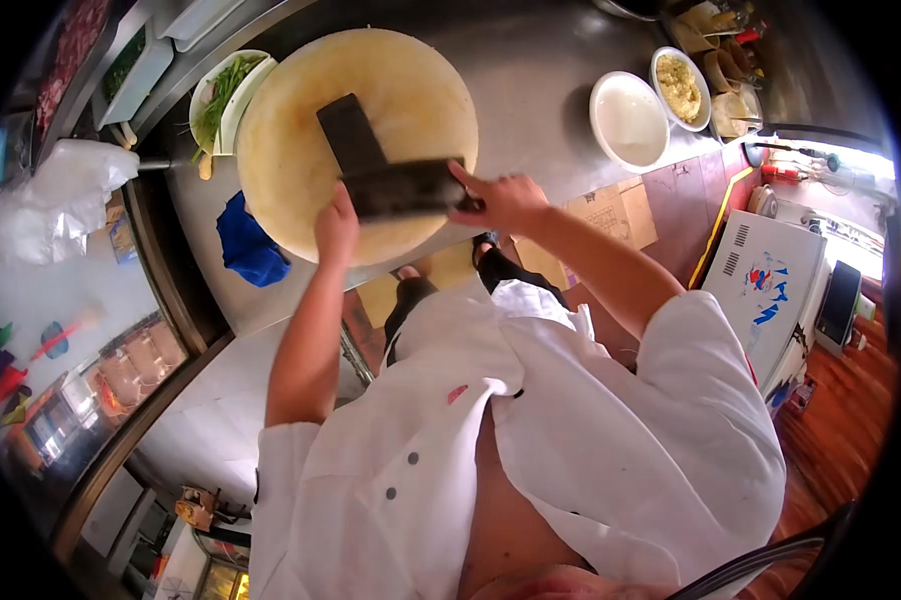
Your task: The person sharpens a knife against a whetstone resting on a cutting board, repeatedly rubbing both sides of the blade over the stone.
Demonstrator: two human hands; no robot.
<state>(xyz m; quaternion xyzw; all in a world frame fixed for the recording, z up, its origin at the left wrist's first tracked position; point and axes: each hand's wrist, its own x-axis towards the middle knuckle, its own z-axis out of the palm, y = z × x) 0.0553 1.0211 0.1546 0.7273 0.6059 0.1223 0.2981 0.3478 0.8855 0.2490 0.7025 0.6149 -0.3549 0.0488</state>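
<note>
A cleaver (396, 190) with a broad dark blade lies level over a round chopping block (281, 130). My right hand (511, 203) is closed around its handle, the index finger stretched along the blade's top corner. At the blade's left end is my left hand (337, 228), closed with the thumb up against the corner; its other fingers are mostly hidden. A dark rectangular slab (351, 132) rests on the block, its near end under or against the cleaver. Whether it is a whetstone or another blade, I cannot tell.
Left of the block stand a white bowl of green stalks (229, 95) and a blue cloth (251, 240). On the steel counter (531, 90), to the right, are a white bowl (630, 120) and a bowl of pale chopped food (679, 90). Flattened cardboard (611, 215) covers the floor.
</note>
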